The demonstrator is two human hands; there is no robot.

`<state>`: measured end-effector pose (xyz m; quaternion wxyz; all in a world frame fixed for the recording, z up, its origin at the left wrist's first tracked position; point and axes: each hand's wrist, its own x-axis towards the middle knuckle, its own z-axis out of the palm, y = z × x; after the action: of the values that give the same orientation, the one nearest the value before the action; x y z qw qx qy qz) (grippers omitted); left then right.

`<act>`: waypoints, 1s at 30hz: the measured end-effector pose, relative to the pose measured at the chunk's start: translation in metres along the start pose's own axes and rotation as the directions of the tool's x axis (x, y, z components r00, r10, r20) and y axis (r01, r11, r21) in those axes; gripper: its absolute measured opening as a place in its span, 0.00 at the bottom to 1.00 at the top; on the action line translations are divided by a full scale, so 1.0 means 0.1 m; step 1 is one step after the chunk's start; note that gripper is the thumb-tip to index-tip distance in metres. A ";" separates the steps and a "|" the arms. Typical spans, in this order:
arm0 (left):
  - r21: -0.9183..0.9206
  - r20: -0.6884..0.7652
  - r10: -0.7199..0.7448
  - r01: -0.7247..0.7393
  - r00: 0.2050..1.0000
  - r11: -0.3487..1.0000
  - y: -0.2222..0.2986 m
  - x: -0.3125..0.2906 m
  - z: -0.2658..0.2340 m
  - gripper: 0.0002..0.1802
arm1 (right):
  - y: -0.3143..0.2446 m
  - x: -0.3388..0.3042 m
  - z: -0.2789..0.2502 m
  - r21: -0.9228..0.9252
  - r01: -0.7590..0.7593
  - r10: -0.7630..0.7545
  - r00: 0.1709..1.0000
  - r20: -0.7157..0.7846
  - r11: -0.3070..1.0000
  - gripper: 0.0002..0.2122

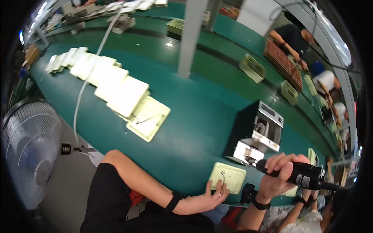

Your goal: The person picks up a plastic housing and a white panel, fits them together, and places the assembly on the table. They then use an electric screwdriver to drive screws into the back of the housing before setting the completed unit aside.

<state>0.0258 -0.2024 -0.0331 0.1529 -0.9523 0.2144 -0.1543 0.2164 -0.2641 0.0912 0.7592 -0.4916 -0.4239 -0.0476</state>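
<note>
"Right hand [274,183]?"
"It clasped a black corded tool [304,174], lower right."
"And the left hand [208,200]?"
"It touched a pale yellow panel [235,178], lower right of centre; I couldn't tell whether it gripped."

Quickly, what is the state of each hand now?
Left hand: touching pale-yellow rectangular plastic panel; grip cannot be told.
Right hand: closed around black cylindrical handheld tool.

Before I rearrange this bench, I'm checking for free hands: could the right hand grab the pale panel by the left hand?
Probably not: the right hand is wrapped around a black handheld tool, and the left hand covers part of the pale panel.
</note>
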 end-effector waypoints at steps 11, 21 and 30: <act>0.081 0.027 -0.036 0.033 0.999 0.996 0.02 0.00 0.01 0.33 | -0.05 -0.19 -0.01 -0.067 -0.167 0.158 0.979 -0.126 0.984 0.16; 0.093 0.033 0.010 -0.013 0.999 0.996 -0.11 -0.03 0.02 0.34 | -0.06 -0.31 0.19 -0.083 -0.222 0.220 0.975 -0.034 0.972 0.19; 0.102 0.029 0.019 -0.022 0.999 0.995 -0.08 0.00 -0.01 0.30 | 0.11 -0.41 0.22 -0.035 -0.237 0.238 0.970 0.043 0.971 0.20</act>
<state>0.0283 -0.1957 -0.0289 0.2060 -0.9430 0.2137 -0.1503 0.1826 -0.2552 0.0584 0.7419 -0.5510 -0.3790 0.0490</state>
